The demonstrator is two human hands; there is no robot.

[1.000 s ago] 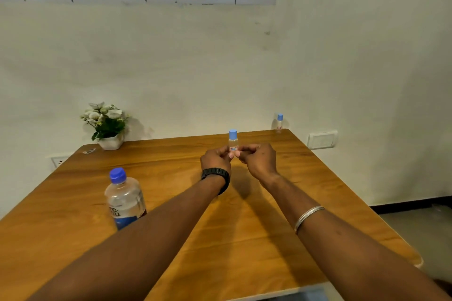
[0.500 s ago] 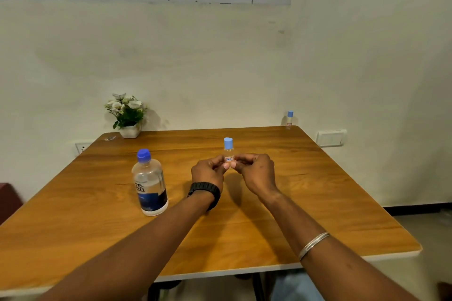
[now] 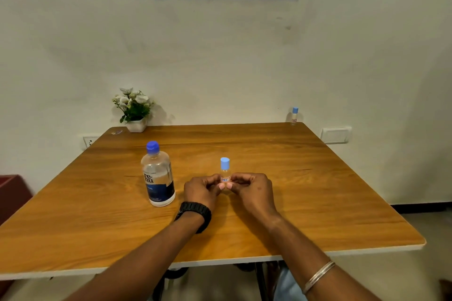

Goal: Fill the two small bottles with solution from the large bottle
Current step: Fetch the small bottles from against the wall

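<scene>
We see the left hand [image 3: 201,189] and the right hand [image 3: 253,189] near the middle of the wooden tabletop [image 3: 318,203], each pinching the lower body of one small bottle [image 3: 225,173] between thumb and fingertips; the bottle stands upright, its light blue cap on. The large bottle [image 3: 158,176], capped in darker blue, stands just beside the left hand, toward the left edge. The second small bottle [image 3: 294,115] stands at the far right corner, well apart from the hands. A potted plant [image 3: 134,107] sits at the far left corner. We note bare wood along the near edge, the right edge and the far middle. A pale wall [image 3: 220,56] backs the far edge; a black watch [image 3: 195,212] and a bangle [image 3: 318,276] mark the wrists.
</scene>
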